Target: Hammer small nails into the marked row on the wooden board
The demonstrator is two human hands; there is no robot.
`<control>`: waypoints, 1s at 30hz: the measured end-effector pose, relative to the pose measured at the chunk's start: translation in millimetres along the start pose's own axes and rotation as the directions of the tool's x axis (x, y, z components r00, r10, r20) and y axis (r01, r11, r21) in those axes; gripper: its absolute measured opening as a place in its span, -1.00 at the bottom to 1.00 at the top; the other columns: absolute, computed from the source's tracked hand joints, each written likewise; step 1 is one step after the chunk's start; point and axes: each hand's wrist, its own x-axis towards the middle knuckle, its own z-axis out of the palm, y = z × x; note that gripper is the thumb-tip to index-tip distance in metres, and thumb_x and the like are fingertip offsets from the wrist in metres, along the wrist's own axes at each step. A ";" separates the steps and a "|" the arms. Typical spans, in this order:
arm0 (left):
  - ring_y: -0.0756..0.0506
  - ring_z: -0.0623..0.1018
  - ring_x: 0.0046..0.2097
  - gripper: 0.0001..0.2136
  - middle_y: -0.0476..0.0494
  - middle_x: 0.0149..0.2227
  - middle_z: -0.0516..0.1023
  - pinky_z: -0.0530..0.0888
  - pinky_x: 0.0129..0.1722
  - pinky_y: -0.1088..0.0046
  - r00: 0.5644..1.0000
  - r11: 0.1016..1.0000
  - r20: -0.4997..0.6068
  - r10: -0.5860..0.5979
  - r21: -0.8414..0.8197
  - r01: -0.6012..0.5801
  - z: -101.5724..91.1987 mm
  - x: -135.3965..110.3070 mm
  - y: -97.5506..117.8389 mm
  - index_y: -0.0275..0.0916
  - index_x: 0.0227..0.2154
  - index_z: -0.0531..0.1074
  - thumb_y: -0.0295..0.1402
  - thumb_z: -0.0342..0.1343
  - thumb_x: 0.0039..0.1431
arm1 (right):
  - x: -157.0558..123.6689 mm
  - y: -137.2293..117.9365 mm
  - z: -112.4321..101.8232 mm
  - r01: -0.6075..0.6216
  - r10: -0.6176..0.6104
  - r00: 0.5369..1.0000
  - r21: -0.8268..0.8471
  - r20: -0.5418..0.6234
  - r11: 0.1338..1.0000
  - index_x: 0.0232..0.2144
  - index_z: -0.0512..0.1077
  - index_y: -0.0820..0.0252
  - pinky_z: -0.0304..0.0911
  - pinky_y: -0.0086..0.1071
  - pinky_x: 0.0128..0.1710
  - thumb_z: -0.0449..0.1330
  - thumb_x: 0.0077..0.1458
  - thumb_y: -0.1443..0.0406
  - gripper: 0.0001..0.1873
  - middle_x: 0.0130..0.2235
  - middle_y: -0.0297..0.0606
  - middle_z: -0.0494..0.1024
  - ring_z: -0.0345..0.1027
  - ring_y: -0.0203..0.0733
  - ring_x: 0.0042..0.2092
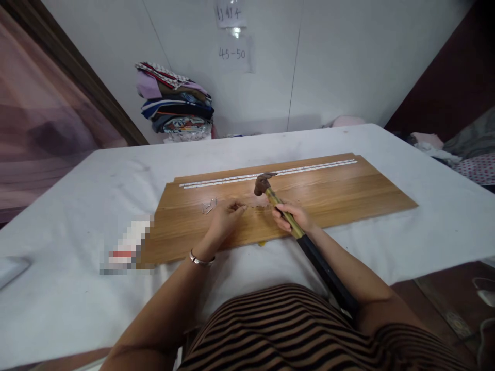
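Note:
A claw hammer (297, 231) with a rusty head, a wooden neck and a long black grip is held in my right hand (296, 216), which is wrapped around the wooden part below the head. Its head is over the middle of the brown wooden board (336, 196). To the left of the head, my left hand (228, 219) is low over the board with thumb and fingers pinched together. Whatever sits in that pinch is too small to make out. Several loose nails (209, 206) lie on the board just left of this hand. Small dark marks (261, 207) run between the two hands.
Two white measuring strips (266, 176) lie along the board's far side. A white cloth covers the table (386, 252). Folded clothes (178, 105) are stacked at the back left, by the wall. A blurred-out pale item (131, 242) lies at the board's left edge.

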 end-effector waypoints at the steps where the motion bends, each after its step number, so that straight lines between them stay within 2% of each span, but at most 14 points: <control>1: -0.03 0.46 -0.39 -0.86 -0.02 -0.46 0.50 0.38 -0.36 0.46 0.999 1.000 -0.016 0.028 0.006 -0.028 2.3 3.8 2.6 -0.24 -0.47 0.48 -0.28 0.12 0.05 | -0.3 -1.5 -1.0 0.013 -0.013 1.000 0.031 0.014 0.999 -0.09 0.32 0.22 -0.09 -0.57 -0.82 0.22 -0.01 0.23 -0.60 -0.53 -0.53 0.37 0.05 -0.49 -0.74; 4: -0.07 0.50 -0.24 -0.91 -0.07 -0.34 0.55 0.43 -0.19 0.39 0.995 0.994 -0.017 0.103 0.037 -0.102 11.2 15.8 7.3 -0.22 -0.48 0.48 -0.34 0.12 0.04 | -0.6 -3.2 -2.9 0.049 -0.052 0.997 0.066 0.048 0.997 -0.11 0.32 0.23 -0.09 -0.56 -0.81 0.20 0.00 0.24 -0.63 -0.53 -0.52 0.36 0.04 -0.49 -0.74; 7: -0.09 0.51 -0.19 -0.93 -0.10 -0.29 0.55 0.44 -0.11 0.34 0.994 0.992 0.000 0.113 0.055 -0.113 21.6 24.5 7.7 -0.22 -0.49 0.48 -0.38 0.13 0.04 | 0.0 -2.7 -3.5 0.065 -0.067 0.996 0.048 0.056 0.997 -0.13 0.32 0.23 -0.09 -0.55 -0.81 0.19 0.01 0.25 -0.66 -0.54 -0.51 0.36 0.06 -0.47 -0.74; 13: -0.09 0.52 -0.17 -0.89 -0.10 -0.29 0.55 0.45 -0.07 0.33 0.989 0.983 0.016 0.147 0.111 -0.148 33.9 28.4 2.3 -0.21 -0.55 0.48 -0.43 0.13 0.05 | -0.8 -4.8 -1.5 0.050 -0.051 0.998 0.027 0.045 0.998 -0.12 0.29 0.21 -0.08 -0.54 -0.80 0.18 0.02 0.25 -0.65 -0.54 -0.52 0.35 0.07 -0.46 -0.73; 24: -0.14 0.50 -0.10 -0.90 -0.14 -0.24 0.56 0.41 -0.01 0.26 0.966 0.931 0.035 0.255 0.261 -0.255 39.8 24.7 -11.6 -0.22 -0.49 0.50 -0.47 0.13 0.08 | -1.6 -4.3 0.0 0.046 -0.047 0.998 0.013 0.037 0.999 -0.12 0.29 0.23 -0.08 -0.55 -0.80 0.19 0.00 0.25 -0.63 -0.54 -0.52 0.36 0.08 -0.46 -0.74; 30: -0.14 0.49 -0.07 -0.88 -0.13 -0.19 0.56 0.40 0.01 0.26 0.964 0.913 0.133 0.231 0.312 -0.262 41.1 21.0 -8.0 -0.21 -0.45 0.53 -0.45 0.10 0.12 | -4.9 -2.5 5.6 0.027 -0.025 1.000 -0.087 0.019 0.996 -0.18 0.31 0.22 -0.04 -0.56 -0.82 0.19 0.00 0.22 -0.68 -0.55 -0.51 0.38 0.09 -0.48 -0.75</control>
